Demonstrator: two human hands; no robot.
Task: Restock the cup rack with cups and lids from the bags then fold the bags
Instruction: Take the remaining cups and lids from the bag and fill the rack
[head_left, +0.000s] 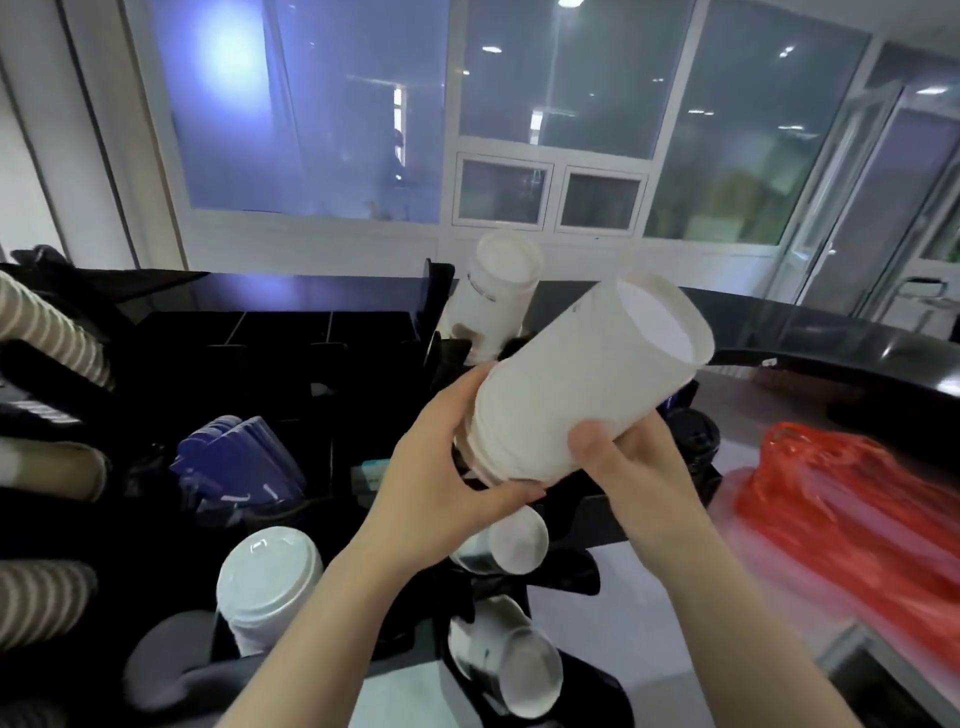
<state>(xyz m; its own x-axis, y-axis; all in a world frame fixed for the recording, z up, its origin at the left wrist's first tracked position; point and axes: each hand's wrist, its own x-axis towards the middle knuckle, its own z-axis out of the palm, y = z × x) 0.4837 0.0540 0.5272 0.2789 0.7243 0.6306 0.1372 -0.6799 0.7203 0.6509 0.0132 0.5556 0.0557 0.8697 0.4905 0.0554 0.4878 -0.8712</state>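
Observation:
A stack of white paper cups is held tilted, its closed bottom end pointing up and to the right, over the black cup rack. My left hand grips the stack's lower rim end from the left. My right hand grips it from below on the right. More white cup stacks poke out of the rack's slots: one above, two below. A stack of white lids stands at lower left. A red plastic bag lies on the counter to the right.
Striped brown cups stick out of a holder at the far left. Blue packets sit in a black organiser tray. A stack of black lids stands behind my right hand. Beyond the rack runs a dark curved counter and windows.

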